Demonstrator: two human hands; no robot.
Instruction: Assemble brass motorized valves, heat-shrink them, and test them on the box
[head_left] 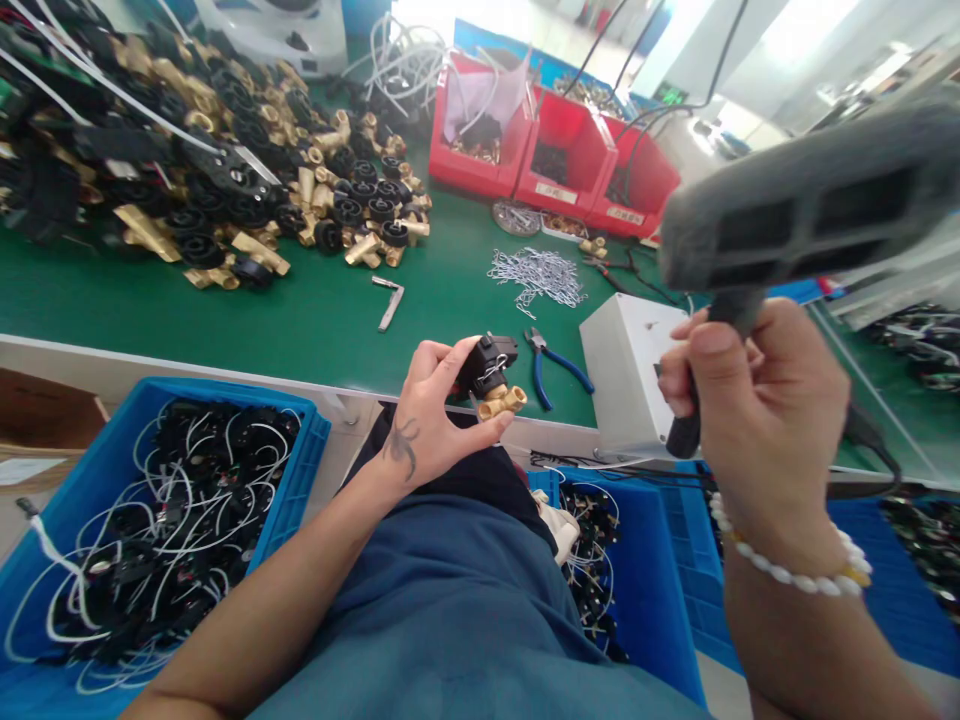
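Observation:
My left hand grips a brass valve fitting with a black housing on top, near the front edge of the green bench. A thin silver wire clip shows on the housing. Raised at the right, my right hand is wrapped round the handle of a large dark tool that looks like a heat gun or power driver; its near end is blurred. Blue-handled cutting pliers lie just right of the fitting. A small bent metal piece rests on the bench beyond my left hand.
Brass fittings with black caps are heaped at the back left. Silver wire clips lie before red parts bins. A grey-white box stands at the right. Blue crates of cabled parts sit below the bench.

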